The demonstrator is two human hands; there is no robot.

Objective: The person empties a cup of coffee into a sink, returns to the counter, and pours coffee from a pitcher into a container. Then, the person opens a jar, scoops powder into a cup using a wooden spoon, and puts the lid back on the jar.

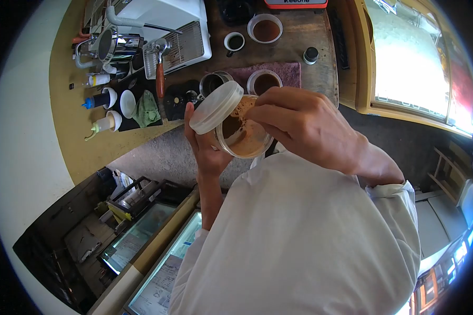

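A clear plastic tub (pixel 245 143) with brown powder inside is tilted in front of my chest. My left hand (pixel 209 149) is closed round its left side, with a translucent white lid (pixel 216 107) held against the tub's upper left rim. At the tub's mouth, my right hand (pixel 305 123) has its fingers bent together over the powder; what they hold, if anything, is hidden. Just beyond the tub, a container of brown contents (pixel 264 83) stands on a purple cloth (pixel 292 73), beside a metal cup (pixel 214 81).
A white espresso machine (pixel 180 16) with a wooden-handled portafilter (pixel 161 79) stands at the upper left. Further back are a small cup (pixel 234 42), another container of brown contents (pixel 265 30) and a small jar (pixel 310 55). Squeeze bottles (pixel 97 100) and a green cloth (pixel 146 109) lie left.
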